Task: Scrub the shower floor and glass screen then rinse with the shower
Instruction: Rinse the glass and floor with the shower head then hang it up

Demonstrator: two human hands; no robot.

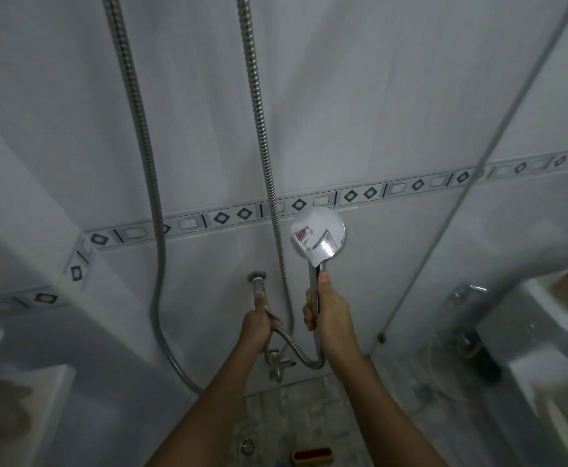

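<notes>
1. Facing the tiled wall (393,96). The glass screen (457,210) edge slants from 1 o'clock down to 4 o'clock, closing off that side.
2. Shower floor (309,412) lies at 6 o'clock, with a drain (247,446) and a red brush (312,455) on it between the 2 forearms.
3. Right hand (326,308), arm outstretched, has its fingers wrapped round the shower head (318,235) handle. The disc is upright at centre, beside the hose (262,129).
4. Left hand (257,326), at the right hand's 9 o'clock, grasps the chrome tap fitting (258,284).
</notes>
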